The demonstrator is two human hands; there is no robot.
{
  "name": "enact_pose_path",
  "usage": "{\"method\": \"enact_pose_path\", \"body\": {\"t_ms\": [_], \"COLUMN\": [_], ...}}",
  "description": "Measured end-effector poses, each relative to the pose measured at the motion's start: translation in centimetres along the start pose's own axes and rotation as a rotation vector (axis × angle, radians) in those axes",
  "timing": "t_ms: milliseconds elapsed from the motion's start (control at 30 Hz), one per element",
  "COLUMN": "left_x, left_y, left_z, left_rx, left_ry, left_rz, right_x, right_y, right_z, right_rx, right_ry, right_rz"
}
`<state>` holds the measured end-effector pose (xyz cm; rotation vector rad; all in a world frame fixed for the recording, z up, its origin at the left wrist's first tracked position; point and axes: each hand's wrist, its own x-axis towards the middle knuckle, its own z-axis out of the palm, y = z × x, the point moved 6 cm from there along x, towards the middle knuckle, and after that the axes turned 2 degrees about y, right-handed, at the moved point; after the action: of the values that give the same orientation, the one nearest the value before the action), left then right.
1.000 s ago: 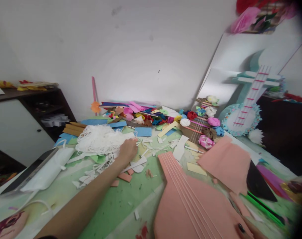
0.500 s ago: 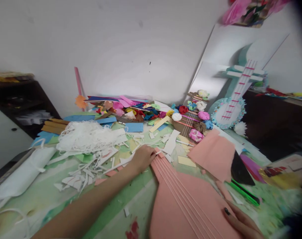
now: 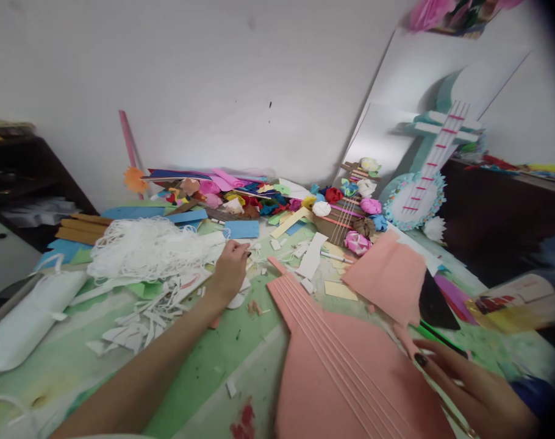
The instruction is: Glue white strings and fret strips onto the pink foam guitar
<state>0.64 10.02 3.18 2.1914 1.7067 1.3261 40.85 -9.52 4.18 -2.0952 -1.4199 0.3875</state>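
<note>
A small brown paper guitar (image 3: 327, 230) is trimmed with bright paper flowers (image 3: 371, 206). To its right, a blue-green guitar (image 3: 435, 160) is stood by a white board (image 3: 405, 85). Left of the brown guitar, colourful paper scraps (image 3: 247, 207) are heaped along the wall (image 3: 190, 79). Farther left of it, an orange flower (image 3: 134, 180), a pink stick (image 3: 128, 140) and brown rolls (image 3: 83, 228) can be seen.

The wall (image 3: 190, 79) was softly lit, a shadow was cast beside the turquoise instrument (image 3: 415, 194), the top-right corner was blackened, and the yellowish package (image 3: 518, 302) was blurred.
</note>
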Motion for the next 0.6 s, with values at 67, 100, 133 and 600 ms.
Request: {"method": "enact_pose_path", "body": {"t_ms": [67,100,133,600], "left_x": [0.1,0.1,0.0,-1.5], "left_y": [-0.9,-1.2,-1.5,-1.5], "left_z": [-0.4,-0.4,-0.3,1.4], "left_rx": [-0.084,-0.139,-0.206,-1.186], "left_ry": [0.016,0.004,-0.022,-0.162], "left_rz": [-0.060,-0.103,-0.157,-0.634], "right_x": [0.7,1.2,1.7,9.5], "right_y": [-4.2,-6.8,-9.7,-25.2], "right_z": [0.5,1.0,1.8,21.6], "right_rx": [-0.100,-0.139,-0.157,-0.446], "right_ry": [-0.093,-0.139,-0.177,-0.442], "right_rz": [-0.120,-0.191,-0.277,-0.638]}}
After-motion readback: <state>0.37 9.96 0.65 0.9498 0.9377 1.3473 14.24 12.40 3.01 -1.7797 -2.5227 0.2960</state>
